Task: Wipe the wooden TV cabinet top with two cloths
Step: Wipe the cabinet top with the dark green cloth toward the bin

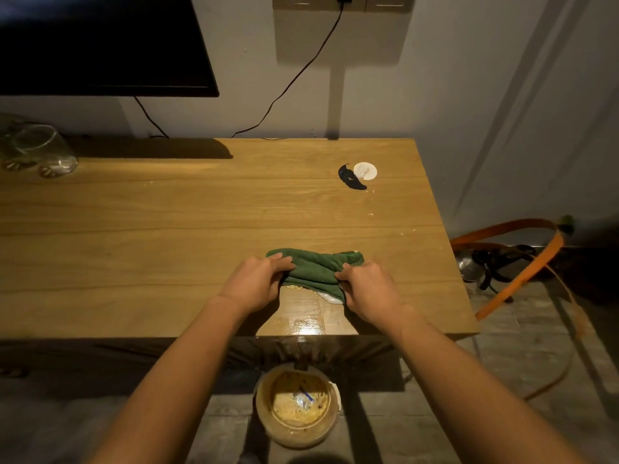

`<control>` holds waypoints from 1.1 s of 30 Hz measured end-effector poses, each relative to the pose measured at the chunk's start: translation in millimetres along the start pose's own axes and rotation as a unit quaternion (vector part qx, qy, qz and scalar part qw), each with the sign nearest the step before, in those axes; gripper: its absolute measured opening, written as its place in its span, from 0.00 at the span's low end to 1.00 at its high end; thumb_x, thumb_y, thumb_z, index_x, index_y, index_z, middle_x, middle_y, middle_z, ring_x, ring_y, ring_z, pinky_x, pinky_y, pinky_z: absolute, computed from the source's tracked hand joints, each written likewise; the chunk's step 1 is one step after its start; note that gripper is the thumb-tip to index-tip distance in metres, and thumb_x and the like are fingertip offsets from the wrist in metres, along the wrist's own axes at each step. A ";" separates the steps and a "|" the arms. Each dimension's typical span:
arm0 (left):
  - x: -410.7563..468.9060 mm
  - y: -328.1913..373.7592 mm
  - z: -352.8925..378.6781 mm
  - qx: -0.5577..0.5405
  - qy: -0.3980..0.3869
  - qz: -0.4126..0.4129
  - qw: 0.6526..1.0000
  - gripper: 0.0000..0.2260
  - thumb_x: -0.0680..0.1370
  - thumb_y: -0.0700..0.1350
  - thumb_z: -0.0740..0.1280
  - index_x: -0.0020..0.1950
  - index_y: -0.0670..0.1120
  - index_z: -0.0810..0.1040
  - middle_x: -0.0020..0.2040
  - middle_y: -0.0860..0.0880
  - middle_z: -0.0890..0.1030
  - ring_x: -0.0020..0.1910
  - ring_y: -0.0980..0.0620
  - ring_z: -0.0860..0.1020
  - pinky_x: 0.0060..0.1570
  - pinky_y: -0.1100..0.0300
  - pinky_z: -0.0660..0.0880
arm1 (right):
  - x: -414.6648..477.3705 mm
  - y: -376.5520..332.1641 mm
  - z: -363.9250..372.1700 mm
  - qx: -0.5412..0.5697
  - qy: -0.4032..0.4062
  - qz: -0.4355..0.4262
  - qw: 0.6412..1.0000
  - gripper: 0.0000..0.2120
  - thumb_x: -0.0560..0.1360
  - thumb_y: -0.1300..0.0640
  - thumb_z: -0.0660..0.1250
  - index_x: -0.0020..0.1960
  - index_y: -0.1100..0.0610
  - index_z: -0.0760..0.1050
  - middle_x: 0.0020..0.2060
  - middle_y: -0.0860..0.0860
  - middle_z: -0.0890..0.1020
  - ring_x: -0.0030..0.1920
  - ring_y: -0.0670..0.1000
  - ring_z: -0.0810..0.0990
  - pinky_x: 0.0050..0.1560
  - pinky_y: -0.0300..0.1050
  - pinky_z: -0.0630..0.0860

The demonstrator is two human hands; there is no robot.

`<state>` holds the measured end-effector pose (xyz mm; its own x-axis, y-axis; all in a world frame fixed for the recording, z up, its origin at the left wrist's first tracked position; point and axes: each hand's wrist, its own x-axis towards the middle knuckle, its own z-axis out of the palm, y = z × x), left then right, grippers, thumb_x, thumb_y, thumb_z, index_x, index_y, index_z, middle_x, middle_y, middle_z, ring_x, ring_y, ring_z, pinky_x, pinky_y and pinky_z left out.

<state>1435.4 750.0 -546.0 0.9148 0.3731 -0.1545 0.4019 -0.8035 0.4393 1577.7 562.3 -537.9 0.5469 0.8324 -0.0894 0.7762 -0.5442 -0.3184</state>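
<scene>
A bunched green cloth [315, 267] lies on the wooden cabinet top [167, 229] near its front edge. My left hand [256, 281] grips the cloth's left side and my right hand [366, 289] grips its right side. A bit of white cloth [330, 298] peeks out from under the green one by my right hand. Yellowish crumbs [294, 288] lie at the cloth's near edge, and the wood in front of it shines wet [306, 324].
A black scrap [350, 178] and a white round lid [365, 170] lie at the back right. A glass bowl [37, 152] sits far left under the TV [100, 45]. A waste bin [296, 405] stands on the floor below the edge. An orange strap [522, 262] lies at right.
</scene>
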 end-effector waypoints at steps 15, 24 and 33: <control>-93.5 19.3 37.3 -0.041 0.061 -0.046 0.996 0.21 0.76 0.37 0.66 0.68 0.50 0.76 0.70 0.51 0.75 0.71 0.54 0.69 0.73 0.55 0.64 | -57.2 -44.0 25.2 -0.032 -0.041 0.020 0.998 0.19 0.76 0.53 0.66 0.66 0.48 0.76 0.53 0.57 0.80 0.56 0.56 0.78 0.54 0.50 0.76; -172.0 33.5 68.5 0.044 -0.073 -0.020 0.996 0.17 0.73 0.38 0.64 0.58 0.53 0.78 0.56 0.50 0.83 0.56 0.47 0.80 0.55 0.52 0.77 | -127.7 -68.6 54.6 -0.048 -0.104 -0.035 0.993 0.13 0.74 0.53 0.69 0.58 0.47 0.76 0.50 0.51 0.78 0.52 0.52 0.78 0.49 0.48 0.78; -199.9 14.0 92.3 0.058 -0.071 -0.083 0.992 0.19 0.72 0.39 0.65 0.60 0.55 0.79 0.57 0.51 0.83 0.56 0.47 0.80 0.54 0.53 0.78 | -176.6 -63.6 103.5 -0.031 -0.105 0.025 0.994 0.15 0.74 0.55 0.65 0.60 0.47 0.78 0.49 0.51 0.79 0.52 0.53 0.79 0.50 0.47 0.77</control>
<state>1261.7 621.4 -590.7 0.8287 0.4428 -0.3422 0.5420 -0.7873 0.2938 1399.2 460.8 -599.6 0.5129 0.8044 -0.2999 0.7712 -0.5852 -0.2508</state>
